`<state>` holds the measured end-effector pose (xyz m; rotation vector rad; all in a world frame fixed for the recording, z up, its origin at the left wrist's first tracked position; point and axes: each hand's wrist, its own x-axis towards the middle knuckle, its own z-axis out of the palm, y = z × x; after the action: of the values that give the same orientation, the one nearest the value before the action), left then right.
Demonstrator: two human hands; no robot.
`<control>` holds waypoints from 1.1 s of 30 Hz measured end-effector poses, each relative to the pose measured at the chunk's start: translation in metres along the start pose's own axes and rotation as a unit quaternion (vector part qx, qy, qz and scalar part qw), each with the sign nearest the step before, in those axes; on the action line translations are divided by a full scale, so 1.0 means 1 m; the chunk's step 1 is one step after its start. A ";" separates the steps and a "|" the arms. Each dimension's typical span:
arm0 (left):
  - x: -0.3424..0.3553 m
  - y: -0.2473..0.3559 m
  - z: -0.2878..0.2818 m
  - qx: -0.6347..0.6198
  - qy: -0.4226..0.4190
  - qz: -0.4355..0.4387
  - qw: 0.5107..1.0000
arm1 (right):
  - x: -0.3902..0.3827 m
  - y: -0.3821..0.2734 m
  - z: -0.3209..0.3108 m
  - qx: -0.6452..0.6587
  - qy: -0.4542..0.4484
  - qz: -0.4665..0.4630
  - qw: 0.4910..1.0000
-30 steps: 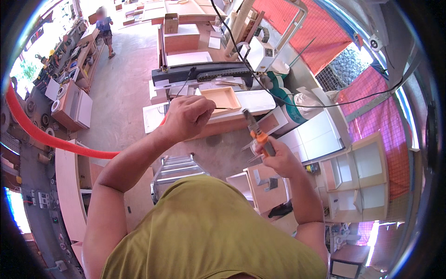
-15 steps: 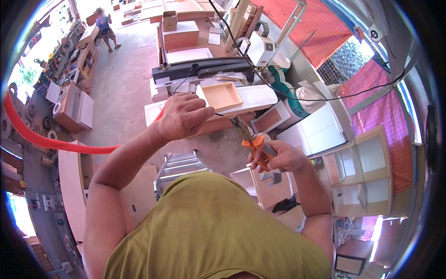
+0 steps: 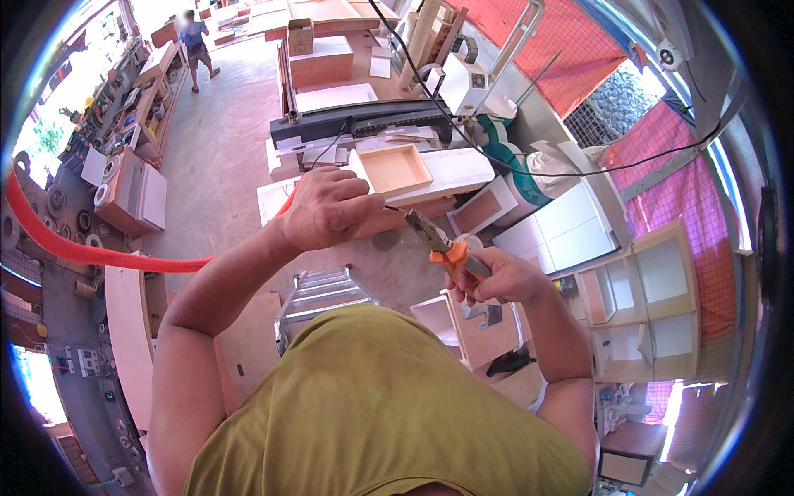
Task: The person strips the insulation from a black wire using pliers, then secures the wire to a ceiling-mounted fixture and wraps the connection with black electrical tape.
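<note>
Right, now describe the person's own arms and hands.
Left hand and right hand: both ungloved. The forearms are bare, with no sleeve, watch or bracelet visible. The top is plain olive-yellow cloth.

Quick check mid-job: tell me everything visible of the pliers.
The pliers have a dark, worn-looking metal head and orange handles with grey sections, apparently plastic or rubber. The right hand grips the handles, partly hiding them. They are held in the air in front of the person, head pointing up and left, toward a thin dark strand at the left hand. The tip is close to that strand; whether they touch, or the jaws are open, I cannot tell.
</note>
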<state>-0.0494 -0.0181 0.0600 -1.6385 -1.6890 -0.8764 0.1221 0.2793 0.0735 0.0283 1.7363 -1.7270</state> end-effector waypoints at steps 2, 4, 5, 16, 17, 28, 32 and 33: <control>0.001 0.000 -0.001 -0.003 -0.003 0.000 1.000 | 0.001 0.001 -0.001 -0.019 0.006 -0.001 1.000; 0.002 0.001 -0.003 -0.011 -0.014 -0.006 1.000 | 0.001 0.002 -0.001 -0.047 0.012 -0.009 0.999; 0.002 0.002 -0.004 -0.015 -0.019 -0.009 1.000 | 0.001 0.003 0.001 -0.106 0.048 -0.035 0.993; 0.007 0.016 0.009 -0.283 -0.087 -0.431 0.852 | 0.030 0.025 -0.008 -0.722 0.471 -0.299 0.409; 0.009 0.018 0.009 -0.276 -0.076 -0.424 0.859 | 0.029 0.025 -0.009 -0.713 0.474 -0.301 0.419; -0.002 0.017 0.018 -0.053 0.064 -0.230 0.970 | 0.008 0.023 0.021 -0.332 0.327 -0.197 0.862; 0.001 0.024 0.023 -0.030 0.085 -0.226 0.970 | 0.010 0.020 0.040 -0.330 0.333 -0.228 0.853; 0.001 0.025 0.024 -0.032 0.098 -0.228 0.968 | 0.012 0.021 0.042 -0.332 0.332 -0.235 0.851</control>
<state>-0.0237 0.0026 0.0478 -1.1660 -1.9419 -1.2773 0.1407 0.2387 0.0544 -0.1329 3.0014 -1.3928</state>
